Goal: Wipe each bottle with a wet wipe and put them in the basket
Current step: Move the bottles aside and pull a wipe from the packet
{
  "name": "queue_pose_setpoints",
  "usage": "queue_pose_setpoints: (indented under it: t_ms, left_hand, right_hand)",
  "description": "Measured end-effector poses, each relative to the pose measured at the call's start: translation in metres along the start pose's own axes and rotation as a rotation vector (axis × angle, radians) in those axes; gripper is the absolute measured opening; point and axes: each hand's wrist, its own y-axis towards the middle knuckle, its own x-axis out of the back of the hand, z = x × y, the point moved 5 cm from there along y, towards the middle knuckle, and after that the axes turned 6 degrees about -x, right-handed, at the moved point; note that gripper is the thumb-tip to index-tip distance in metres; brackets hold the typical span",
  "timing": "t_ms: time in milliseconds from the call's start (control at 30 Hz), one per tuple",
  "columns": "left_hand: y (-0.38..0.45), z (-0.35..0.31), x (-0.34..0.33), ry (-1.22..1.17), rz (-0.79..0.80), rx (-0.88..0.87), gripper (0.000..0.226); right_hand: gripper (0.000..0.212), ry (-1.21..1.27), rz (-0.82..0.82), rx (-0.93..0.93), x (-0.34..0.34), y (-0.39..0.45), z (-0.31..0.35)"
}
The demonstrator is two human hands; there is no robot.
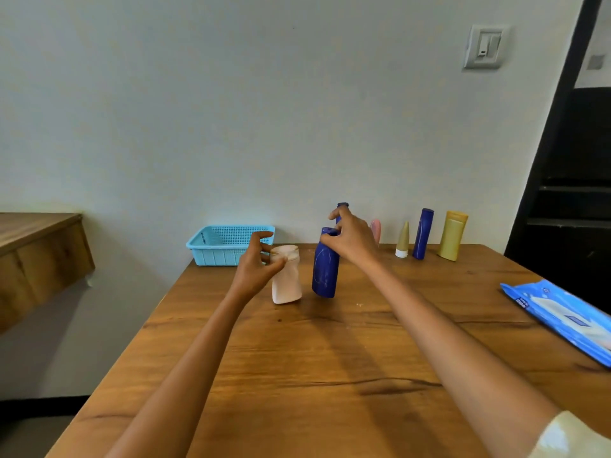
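A pale pink bottle (287, 279) stands on the wooden table (330, 375). My left hand (259, 261) is at its cap, fingers spread and the thumb touching the cap's side without closing on it. My right hand (350, 239) grips the neck of a dark blue bottle (325, 271), which leans slightly, right beside the pink one. The light blue basket (228, 244) sits at the table's far left corner, and I see nothing in it. A blue pack of wet wipes (562, 319) lies at the right edge.
Along the wall stand another blue bottle top (343, 204) behind my right hand, a pink bottle (376, 229), a gold tube (402, 241), a blue bottle (423, 233) and a yellow bottle (452, 234). A wooden counter (36, 256) is at the left.
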Motion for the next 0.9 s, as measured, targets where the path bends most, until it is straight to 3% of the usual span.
queue_pose_setpoints:
  t_ms: [133,433,633,733,900]
  left_hand:
    - [-0.007,-0.003,0.007,0.005,0.010,0.001,0.062]
    - [-0.014,-0.004,0.014,0.030,0.005,0.025,0.060]
    - [-0.017,-0.003,0.012,0.093,-0.069,-0.001,0.064]
    - [-0.020,-0.017,0.013,0.211,-0.157,-0.113,0.060]
    - [-0.027,-0.081,-0.011,0.420,-0.259,-0.443,0.036]
  right_hand:
    - [0.042,-0.036,-0.008,-0.012,0.001,-0.011,0.005]
    - [0.044,-0.073,-0.028,-0.023,-0.003,-0.015,-0.001]
    - [0.062,-0.062,0.043,-0.018,-0.004,-0.017,-0.010]
    - [0.056,0.001,-0.059,0.027,-0.002,-0.017,-0.016]
    - [0.034,0.087,-0.443,0.166,0.021,-0.037,-0.036]
